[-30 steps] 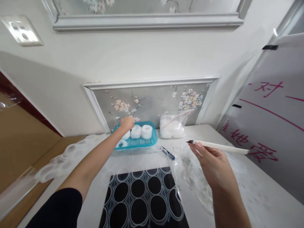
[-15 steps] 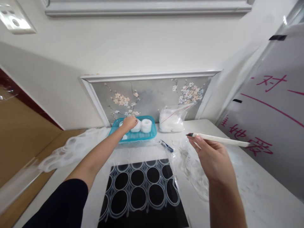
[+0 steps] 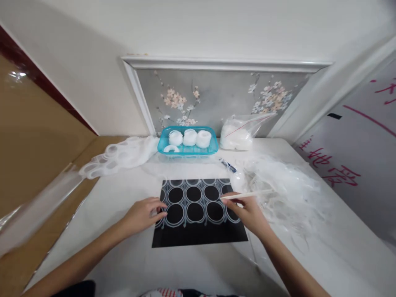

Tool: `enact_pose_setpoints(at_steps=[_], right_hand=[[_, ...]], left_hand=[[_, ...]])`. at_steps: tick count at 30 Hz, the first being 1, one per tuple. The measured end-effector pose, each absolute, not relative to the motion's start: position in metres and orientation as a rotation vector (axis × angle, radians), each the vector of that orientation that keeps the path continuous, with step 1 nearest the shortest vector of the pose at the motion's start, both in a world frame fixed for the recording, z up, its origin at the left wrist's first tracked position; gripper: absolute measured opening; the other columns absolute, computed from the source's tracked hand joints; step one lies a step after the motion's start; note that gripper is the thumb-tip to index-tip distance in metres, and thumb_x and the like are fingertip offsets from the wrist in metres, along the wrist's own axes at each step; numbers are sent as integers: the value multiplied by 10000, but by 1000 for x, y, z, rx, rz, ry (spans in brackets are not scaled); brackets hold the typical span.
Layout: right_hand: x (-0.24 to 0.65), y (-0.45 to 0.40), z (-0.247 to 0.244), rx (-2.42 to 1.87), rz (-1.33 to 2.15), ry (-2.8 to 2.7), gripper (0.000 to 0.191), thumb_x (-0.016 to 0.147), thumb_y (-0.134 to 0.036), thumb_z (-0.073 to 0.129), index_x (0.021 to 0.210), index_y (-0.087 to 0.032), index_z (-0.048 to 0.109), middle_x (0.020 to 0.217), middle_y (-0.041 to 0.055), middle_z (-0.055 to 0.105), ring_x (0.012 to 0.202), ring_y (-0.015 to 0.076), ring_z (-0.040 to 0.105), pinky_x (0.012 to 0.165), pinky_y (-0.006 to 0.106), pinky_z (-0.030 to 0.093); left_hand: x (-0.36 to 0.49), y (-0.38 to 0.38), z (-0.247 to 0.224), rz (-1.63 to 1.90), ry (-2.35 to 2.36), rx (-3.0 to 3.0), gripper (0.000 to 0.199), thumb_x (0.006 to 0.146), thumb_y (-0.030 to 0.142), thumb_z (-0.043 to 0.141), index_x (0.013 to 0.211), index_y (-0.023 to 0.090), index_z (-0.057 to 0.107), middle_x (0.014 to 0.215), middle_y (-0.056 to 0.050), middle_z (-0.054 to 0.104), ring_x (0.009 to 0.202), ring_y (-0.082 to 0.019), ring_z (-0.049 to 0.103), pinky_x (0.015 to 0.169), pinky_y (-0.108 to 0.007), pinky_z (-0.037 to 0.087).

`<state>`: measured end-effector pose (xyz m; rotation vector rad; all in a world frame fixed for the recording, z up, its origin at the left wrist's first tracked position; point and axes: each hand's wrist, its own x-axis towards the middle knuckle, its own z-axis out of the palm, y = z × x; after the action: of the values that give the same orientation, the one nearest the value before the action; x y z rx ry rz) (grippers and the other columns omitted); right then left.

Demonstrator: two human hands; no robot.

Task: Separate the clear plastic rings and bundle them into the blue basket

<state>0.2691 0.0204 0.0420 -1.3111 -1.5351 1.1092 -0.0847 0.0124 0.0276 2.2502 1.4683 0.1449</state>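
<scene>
A white sheet of ringed, lace-like material [image 3: 185, 202] lies over a black board [image 3: 198, 238] on the table. At its left edge my left hand [image 3: 142, 215] is open, thumb and fingers apart, with nothing visible between them. My right hand [image 3: 244, 210] is closed round a slim white pen-like tool [image 3: 247, 194] at the sheet's right side. The tool's dark tip is hard to make out against the board. Beyond the board stands a blue plastic basket [image 3: 188, 153], holding several stacks of white rings [image 3: 204, 139] and a loose ring [image 3: 171, 149].
White ringed material [image 3: 120, 156] is heaped at the left, against a cardboard box [image 3: 37, 136]. Tangled white scraps [image 3: 284, 189] cover the right side. A clear zip bag [image 3: 236, 134] with white contents and a dark blue tool [image 3: 227, 165] lie behind.
My left hand has come back from the basket to the board's left edge. My right hand has lowered the white tool to the sheet. The view has tilted down.
</scene>
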Motion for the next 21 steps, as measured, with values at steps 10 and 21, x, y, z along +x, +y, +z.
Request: enact_pose_setpoints(at_steps=[10,21], right_hand=[[293,-21,-39,-1515,343,-2056,275,951,-330,512,1015,-317,779,881,24,802,707,209,711,771,367,478],[333,-7,-30,-1001,-95,-2166,200,914,-97,584,1019,-178,735,693,5,737,505,110,608,569,268,453]], left_hand=[[-111,-40,-4,215,1421,2452,244,1011,333,453,921,190,629,962,-63,674,931,-228,573,862,-371,435],[-101,-51,20,547,1313,2470,243,1039,218,363,831,181,484,816,-29,562,802,-192,472,768,-331,399]])
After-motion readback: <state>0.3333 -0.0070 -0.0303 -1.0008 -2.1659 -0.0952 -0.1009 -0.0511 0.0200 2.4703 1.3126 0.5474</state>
